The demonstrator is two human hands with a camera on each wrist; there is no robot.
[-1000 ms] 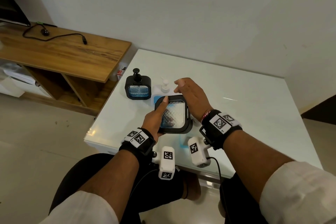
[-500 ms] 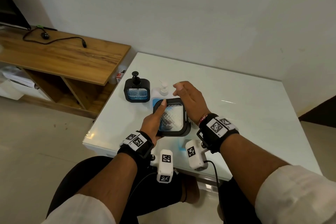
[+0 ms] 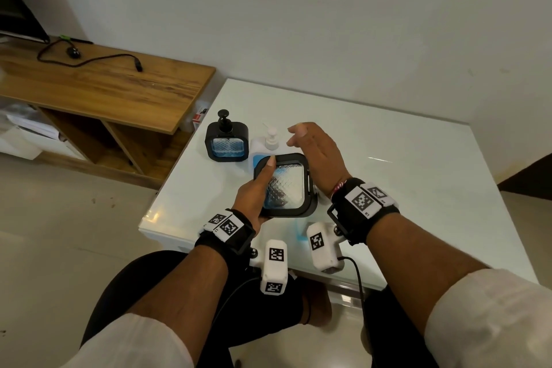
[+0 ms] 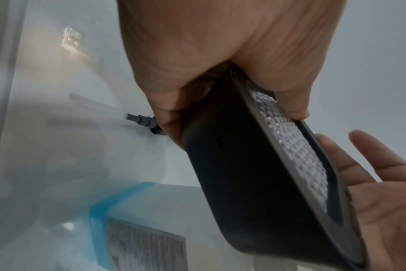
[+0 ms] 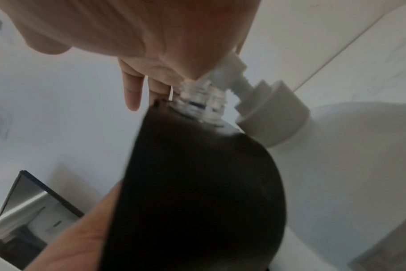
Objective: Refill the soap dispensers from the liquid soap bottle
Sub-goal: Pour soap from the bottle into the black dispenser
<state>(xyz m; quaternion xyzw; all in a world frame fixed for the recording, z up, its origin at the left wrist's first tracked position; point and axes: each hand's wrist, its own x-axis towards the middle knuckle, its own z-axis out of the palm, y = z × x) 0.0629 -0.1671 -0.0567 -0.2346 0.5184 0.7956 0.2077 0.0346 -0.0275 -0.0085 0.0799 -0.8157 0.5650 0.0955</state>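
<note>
My left hand (image 3: 255, 190) grips a black square soap dispenser (image 3: 286, 185) with a textured clear window, tilted above the white table (image 3: 403, 194); the thumb lies across the window. Its clear threaded neck (image 5: 202, 106) is bare. A black pump head (image 4: 143, 122) lies on the table behind it. My right hand (image 3: 316, 152) hovers at the dispenser's top right corner, fingers relaxed, holding nothing. Just behind stands the soap bottle (image 3: 258, 155) with blue liquid and a white pump (image 3: 271, 137). A second black dispenser (image 3: 227, 142), pump fitted, stands upright to the left.
A wooden cabinet (image 3: 104, 86) with a black cable on top stands left of the table, a gap between them. The wall runs close behind the table. My knees sit under the table's near edge (image 3: 167, 227).
My right hand has drawn slightly right, off the held dispenser's top corner. The left hand keeps its grip and the dispenser stays tilted.
</note>
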